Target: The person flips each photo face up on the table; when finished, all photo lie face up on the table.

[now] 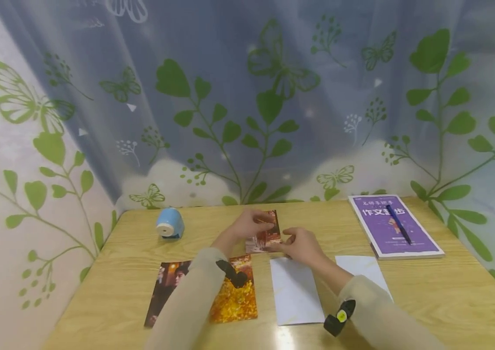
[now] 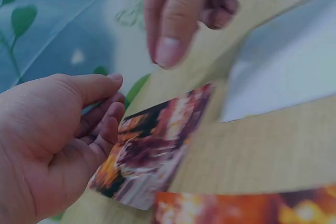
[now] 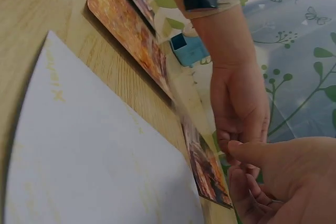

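A small photo print (image 1: pixel 265 239) in red, orange and dark tones lies on the table. In the head view my left hand (image 1: pixel 247 225) reaches over its far left part. My left hand (image 2: pixel 58 135) has its fingers loosely bent at the photo's edge (image 2: pixel 152 148) in the left wrist view; whether they touch it is unclear. Close to the photo's near right corner is my right hand (image 1: pixel 302 245). From the left wrist, the right hand (image 2: pixel 186 9) appears above the photo, thumb and a finger pointing down, with nothing seen between them.
Nearer on the table (image 1: pixel 112 291) lie a dark photo (image 1: pixel 166 287), a golden leaf photo (image 1: pixel 236 296) and white sheets (image 1: pixel 295 294) (image 1: pixel 363 270). Behind stand a blue pencil sharpener (image 1: pixel 170 223) and, at right, a purple book (image 1: pixel 387 228) with a pen (image 1: pixel 398 224) on it. A patterned curtain (image 1: pixel 230 97) hangs behind.
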The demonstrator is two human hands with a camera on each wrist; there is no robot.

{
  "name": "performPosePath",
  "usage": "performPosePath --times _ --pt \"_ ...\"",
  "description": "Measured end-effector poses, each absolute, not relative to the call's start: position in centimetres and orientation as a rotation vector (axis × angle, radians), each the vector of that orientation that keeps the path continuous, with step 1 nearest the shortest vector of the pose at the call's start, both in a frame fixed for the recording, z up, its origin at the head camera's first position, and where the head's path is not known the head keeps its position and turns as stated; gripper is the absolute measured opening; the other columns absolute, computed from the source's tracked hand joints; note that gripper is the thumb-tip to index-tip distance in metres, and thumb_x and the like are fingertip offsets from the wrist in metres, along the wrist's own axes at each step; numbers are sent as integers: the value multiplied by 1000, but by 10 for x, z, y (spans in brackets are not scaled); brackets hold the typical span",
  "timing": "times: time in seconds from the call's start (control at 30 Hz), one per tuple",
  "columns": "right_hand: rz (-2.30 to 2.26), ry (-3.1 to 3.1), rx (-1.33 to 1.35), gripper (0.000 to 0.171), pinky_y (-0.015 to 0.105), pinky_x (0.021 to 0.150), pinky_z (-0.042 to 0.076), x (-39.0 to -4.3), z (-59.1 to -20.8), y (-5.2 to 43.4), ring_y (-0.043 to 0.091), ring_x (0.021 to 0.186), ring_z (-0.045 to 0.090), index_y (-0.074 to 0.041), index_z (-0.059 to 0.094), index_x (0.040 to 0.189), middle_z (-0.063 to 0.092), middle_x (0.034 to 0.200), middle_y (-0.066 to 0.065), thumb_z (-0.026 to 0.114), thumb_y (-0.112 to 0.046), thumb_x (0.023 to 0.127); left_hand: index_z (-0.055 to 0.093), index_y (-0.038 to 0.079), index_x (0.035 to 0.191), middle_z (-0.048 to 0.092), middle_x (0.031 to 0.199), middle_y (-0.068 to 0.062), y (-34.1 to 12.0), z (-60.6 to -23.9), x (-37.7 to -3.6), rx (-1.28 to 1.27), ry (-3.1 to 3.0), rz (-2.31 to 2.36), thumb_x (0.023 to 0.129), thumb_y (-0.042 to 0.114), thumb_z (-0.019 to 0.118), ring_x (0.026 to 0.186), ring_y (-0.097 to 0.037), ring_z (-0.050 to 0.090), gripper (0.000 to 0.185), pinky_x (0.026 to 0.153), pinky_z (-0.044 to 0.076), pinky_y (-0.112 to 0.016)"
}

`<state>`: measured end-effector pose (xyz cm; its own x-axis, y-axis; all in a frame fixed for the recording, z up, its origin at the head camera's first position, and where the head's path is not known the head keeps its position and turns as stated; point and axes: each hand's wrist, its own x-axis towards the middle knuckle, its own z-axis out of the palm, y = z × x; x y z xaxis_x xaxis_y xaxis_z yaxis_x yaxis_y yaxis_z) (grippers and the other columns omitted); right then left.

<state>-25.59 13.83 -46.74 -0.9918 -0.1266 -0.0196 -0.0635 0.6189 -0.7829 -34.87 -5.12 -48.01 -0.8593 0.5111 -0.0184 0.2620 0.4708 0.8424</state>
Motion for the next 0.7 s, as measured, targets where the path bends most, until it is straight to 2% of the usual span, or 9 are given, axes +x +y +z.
performPosePath --times 0.1,0.23,0.33,0.43,0.57,0.7 --pt "-1351 2754 -158 66 27 53 48 -247 -462 148 19 57 64 7 56 136 67 70 5 79 -31 87 69 12 125 70 124 -6 -48 -480 -337 716 2430 1224 97 29 67 107 -21 68 33 88 56 -36" --pt "-1376 2723 -147 67 29 56 52 -226 -454 161 16 59 66 7 56 135 67 74 3 79 -31 86 67 11 127 67 129 -5 -43 -479 -318 765 2390 1139 97 27 66 113 -22 65 34 86 56 -33" --pt "-1403 2667 -148 68 31 58 55 -208 -449 168 17 61 68 7 57 134 67 76 3 80 -34 84 68 11 126 69 127 -4 -40 -480 -306 779 2415 1105 97 24 67 113 -24 65 33 83 57 -32" --pt "-1429 2607 -170 71 31 58 56 -192 -448 173 19 64 70 6 58 133 67 77 2 81 -37 83 71 12 122 72 121 -3 -41 -484 -298 781 2472 1087 95 22 68 110 -22 67 28 86 56 -31" --pt "-1425 2578 -222 72 24 50 49 -172 -451 177 17 61 68 9 57 133 66 80 0 81 -37 82 73 9 115 74 115 -6 -41 -491 -290 791 2500 1131 93 20 70 104 -22 68 24 88 55 -33" --pt "-1372 2611 -270 72 19 44 40 -148 -459 180 9 57 61 11 58 130 63 82 -1 84 -33 80 74 6 112 74 114 -9 -40 -496 -284 802 2503 1175 92 17 71 99 -22 69 23 82 56 -29"
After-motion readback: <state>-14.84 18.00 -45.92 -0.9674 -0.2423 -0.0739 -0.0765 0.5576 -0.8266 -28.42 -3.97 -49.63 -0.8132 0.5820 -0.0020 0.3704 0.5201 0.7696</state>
